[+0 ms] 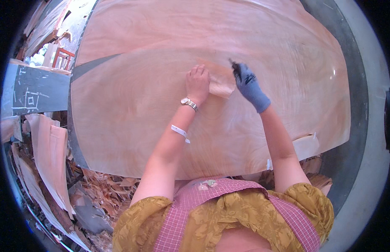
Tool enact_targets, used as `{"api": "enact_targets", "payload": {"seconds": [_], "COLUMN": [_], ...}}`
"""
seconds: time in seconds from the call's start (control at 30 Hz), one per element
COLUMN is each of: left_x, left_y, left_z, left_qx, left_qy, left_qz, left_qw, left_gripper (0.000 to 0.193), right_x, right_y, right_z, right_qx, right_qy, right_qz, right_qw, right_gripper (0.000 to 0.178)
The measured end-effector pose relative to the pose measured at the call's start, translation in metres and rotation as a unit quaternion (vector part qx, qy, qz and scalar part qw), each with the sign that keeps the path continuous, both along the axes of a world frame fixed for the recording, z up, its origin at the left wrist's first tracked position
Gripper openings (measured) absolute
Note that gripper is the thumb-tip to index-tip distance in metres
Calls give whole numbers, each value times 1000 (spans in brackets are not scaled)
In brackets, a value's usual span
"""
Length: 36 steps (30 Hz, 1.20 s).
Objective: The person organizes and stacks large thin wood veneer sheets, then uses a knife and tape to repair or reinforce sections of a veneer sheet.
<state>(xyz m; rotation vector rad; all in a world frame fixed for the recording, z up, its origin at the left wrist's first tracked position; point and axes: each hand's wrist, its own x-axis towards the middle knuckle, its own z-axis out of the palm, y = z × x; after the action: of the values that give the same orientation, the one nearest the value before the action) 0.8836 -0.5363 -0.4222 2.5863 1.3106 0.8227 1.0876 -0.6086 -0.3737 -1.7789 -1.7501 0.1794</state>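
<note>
A broad sheet of pale wood veneer (132, 113) lies in front of me. My left hand (198, 85), bare and with a watch at the wrist, lies on it with the fingers stretched forward. Beside that hand is a small veneer piece (222, 87), lighter than the sheet around it. My right hand (248, 86), in a blue-grey glove with black patches, is closed at the piece's far right corner. A thin dark tool (231, 62) sticks out past its fingers; its exact kind is too small to make out.
A curved veneer offcut (306, 145) lies at the sheet's near right edge. Veneer scraps (115, 189) are heaped below the near left edge. Long veneer strips (52, 155) lean at the left, near a dark side table (46, 90). A red chair (63, 59) stands farther back.
</note>
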Motion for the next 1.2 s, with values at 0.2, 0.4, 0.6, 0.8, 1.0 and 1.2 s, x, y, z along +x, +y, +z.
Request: {"api": "enact_targets", "payload": {"seconds": [0.2, 0.4, 0.6, 0.8, 1.0, 1.2], "left_x": [1, 1, 10, 14, 14, 13], "left_y": [6, 9, 1, -4, -6, -3], "left_z": [38, 31, 40, 33, 30, 33], "left_qx": [-136, -109, -109, -82, -103, -116], "left_qy": [21, 48, 34, 30, 31, 47], "left_qz": [-8, 38, 63, 87, 108, 112], "left_qw": [990, 992, 992, 992, 988, 986], "left_gripper": [28, 27, 33, 58, 81, 91], "right_x": [-58, -79, -16, 92, 57, 8], "right_y": [1, 10, -18, -1, 28, 70], "right_z": [-16, -17, -8, 29, 20, -12], "right_qx": [-226, -270, -264, -289, -129, -162], "right_qy": [-224, -188, -267, -360, -275, -349], "right_qz": [28, 56, 150, 260, 263, 256], "right_qw": [948, 943, 914, 848, 916, 887], "right_gripper": [30, 22, 22, 18, 15, 16]}}
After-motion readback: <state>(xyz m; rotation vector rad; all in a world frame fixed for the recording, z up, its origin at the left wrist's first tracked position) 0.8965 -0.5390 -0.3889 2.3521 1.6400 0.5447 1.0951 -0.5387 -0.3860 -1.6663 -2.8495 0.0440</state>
